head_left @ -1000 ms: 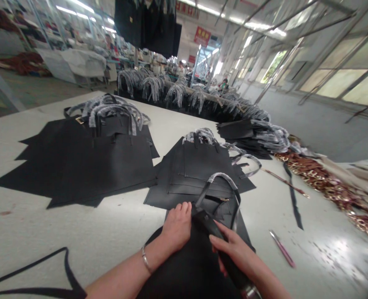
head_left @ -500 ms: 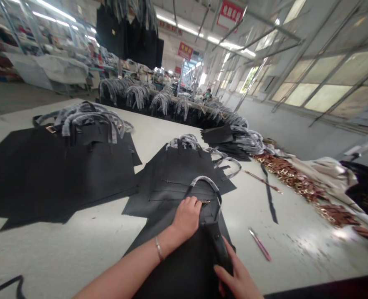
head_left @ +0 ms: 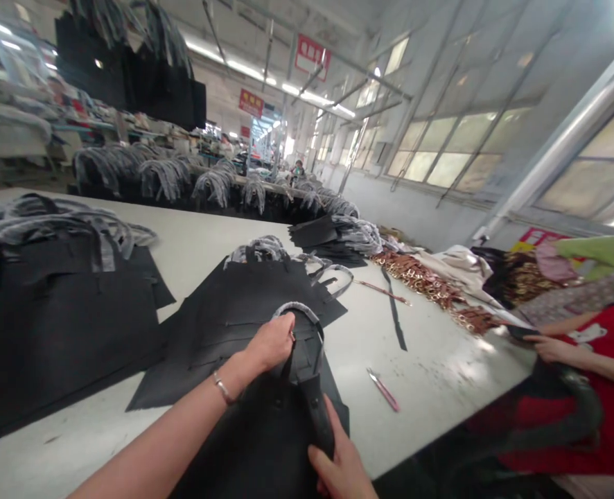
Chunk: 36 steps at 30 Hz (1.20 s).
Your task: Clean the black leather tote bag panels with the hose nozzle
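Observation:
A black leather bag (head_left: 265, 436) lies in front of me on the white table (head_left: 193, 242). My left hand (head_left: 272, 341) is closed on the bag's top edge, just below its plastic-wrapped handle (head_left: 301, 310). My right hand (head_left: 341, 470), at the bottom of the view, grips a black strap (head_left: 314, 409) that runs along the bag's right side. A silver bracelet sits on my left wrist. Beyond the bag lies a stack of flat black bag panels (head_left: 234, 305) with wrapped handles.
Another big pile of black panels (head_left: 52, 305) lies at the left. Pink snips (head_left: 383, 389) and a loose black strip (head_left: 393, 313) rest on the table to the right. Brown straps with buckles (head_left: 421, 277) are heaped beyond. A person in red (head_left: 592, 374) works at the right edge.
My view has swung to the right, bringing the person in red into sight. My left hand has slid up to the bag's top edge; my right hand has moved down the strap.

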Tool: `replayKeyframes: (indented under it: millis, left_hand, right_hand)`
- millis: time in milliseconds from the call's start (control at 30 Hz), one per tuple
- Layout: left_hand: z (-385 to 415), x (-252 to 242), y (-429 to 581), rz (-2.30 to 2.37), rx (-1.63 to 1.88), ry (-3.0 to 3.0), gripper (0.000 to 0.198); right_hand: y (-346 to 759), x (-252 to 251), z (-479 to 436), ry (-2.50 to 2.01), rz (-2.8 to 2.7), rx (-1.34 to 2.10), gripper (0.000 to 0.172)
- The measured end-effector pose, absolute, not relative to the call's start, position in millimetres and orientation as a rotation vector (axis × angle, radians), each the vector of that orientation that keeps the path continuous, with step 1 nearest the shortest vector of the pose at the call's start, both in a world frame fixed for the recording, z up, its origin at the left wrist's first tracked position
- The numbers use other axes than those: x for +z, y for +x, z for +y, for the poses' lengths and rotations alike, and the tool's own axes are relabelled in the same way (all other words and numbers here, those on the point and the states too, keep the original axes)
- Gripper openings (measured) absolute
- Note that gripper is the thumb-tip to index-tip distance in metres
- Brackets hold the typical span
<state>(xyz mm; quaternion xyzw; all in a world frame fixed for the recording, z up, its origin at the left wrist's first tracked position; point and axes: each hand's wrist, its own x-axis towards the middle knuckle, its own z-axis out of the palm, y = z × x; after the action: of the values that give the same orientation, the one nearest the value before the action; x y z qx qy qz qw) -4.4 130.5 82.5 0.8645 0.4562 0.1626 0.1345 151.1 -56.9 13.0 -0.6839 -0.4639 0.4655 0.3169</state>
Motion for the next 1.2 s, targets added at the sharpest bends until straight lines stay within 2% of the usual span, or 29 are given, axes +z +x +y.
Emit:
replayKeyframes:
  millis: [167,267,367,500,700,900,1100,1200]
  left_hand:
    - [87.0,89.7,-62.0,1.352,0.429,2.287,0.025]
    - [60.9,66.7,-86.4,1.426,0.406,2.044,0.024]
    - [39.9,35.7,-93.5,1.410,0.404,1.729,0.013]
    - [21.3,9.6,-81.7,1.301,0.412,1.471,0.015]
    - [11.1,4.1,-64.0,1.097,0.596,1.275,0.006]
    - [4.2,3.8,-58.1,0.972,0.708,1.110,0.016]
    - [1.8,0.9,-52.7,0.946,0.777,0.985,0.019]
    - [2.0,2.3,-50.9,0.934,0.793,0.920,0.019]
  right_hand:
    - [151.0,13.7,-60.3,-1.794,-1.246,1.168,0.082]
    - [150.8,15.6,-62.3,-1.820,-1.299,1.136,0.079]
    - [149.6,20.0,-61.7,-1.866,-1.334,1.118,0.078]
    - [147.2,31.3,-60.4,-1.920,-1.366,1.088,0.080]
    - [145.2,57.5,-70.9,-1.727,-1.279,1.381,0.085]
    - [134.8,78.5,-72.8,-1.561,-1.256,1.688,0.080]
    - [130.6,89.0,-60.9,-1.547,-1.259,1.656,0.076]
    - [131.1,89.3,-62.9,-1.560,-1.259,1.744,0.077]
